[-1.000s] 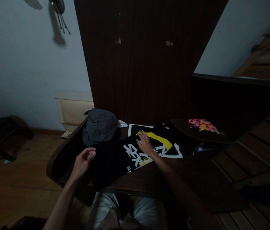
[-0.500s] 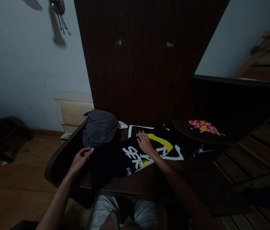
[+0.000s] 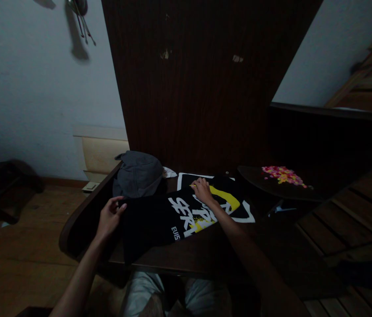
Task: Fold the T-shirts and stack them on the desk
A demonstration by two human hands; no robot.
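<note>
A black T-shirt (image 3: 149, 224) with white lettering and a yellow print lies folded across the dark wooden bench. At its left end, my left hand (image 3: 109, 218) pinches the upper corner between thumb and fingers. My right hand (image 3: 203, 191) rests at the shirt's far edge, its fingers curled in on the cloth by the yellow print. Under the shirt's right part, a black sheet or cloth with a white border (image 3: 247, 213) sticks out; its kind is unclear in the dim light.
A dark grey bundle of cloth, perhaps a cap (image 3: 140, 174), sits behind the shirt's left end. The bench's raised left side (image 3: 74, 229) curves beside my left forearm. Pink and yellow petal-like bits (image 3: 285, 175) lie on a dark ledge at right. A dark panel (image 3: 199, 97) stands behind.
My left hand has closed on the shirt's corner. The fingers of my right hand, flat before, have curled on the far edge. The shirt has shifted slightly left.
</note>
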